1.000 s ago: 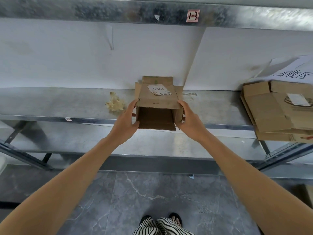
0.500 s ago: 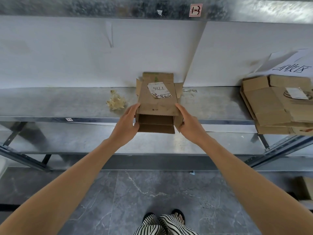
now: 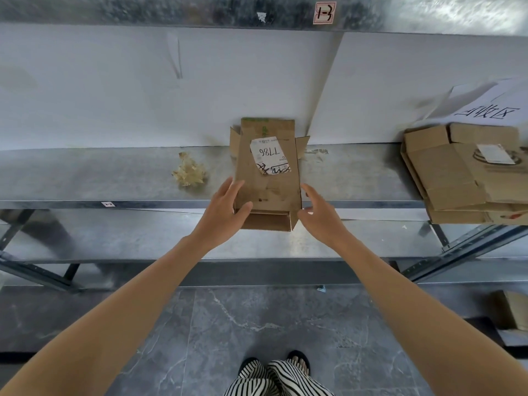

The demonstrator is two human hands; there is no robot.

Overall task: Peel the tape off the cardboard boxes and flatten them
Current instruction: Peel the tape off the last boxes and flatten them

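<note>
- A metal shelf (image 3: 100, 178) runs across the view, with white panels (image 3: 114, 90) standing behind it and a grey marbled floor (image 3: 257, 324) below.
- A stack of flattened boxes (image 3: 463, 181) lies at the shelf's right end, well apart from the hands, under a white sheet (image 3: 485, 110) with handwriting I cannot read.
- The cardboard box (image 3: 268, 190) lies almost flat mid-shelf. Its far flaps reach the panels and its near end overhangs the front edge.
- The left hand (image 3: 225, 210) rests against the box's near left corner, fingers straight and thumb on top.
- The right hand (image 3: 321, 215) is spread loosely just beside the right edge, holding nothing.
- A crumpled wad of tape (image 3: 188, 172) sits left of the box.
- The box's white label (image 3: 270, 155) reads "T786", upside down.
- A red-edged sticker (image 3: 324, 13) on the upper beam shows a turned "B".
</note>
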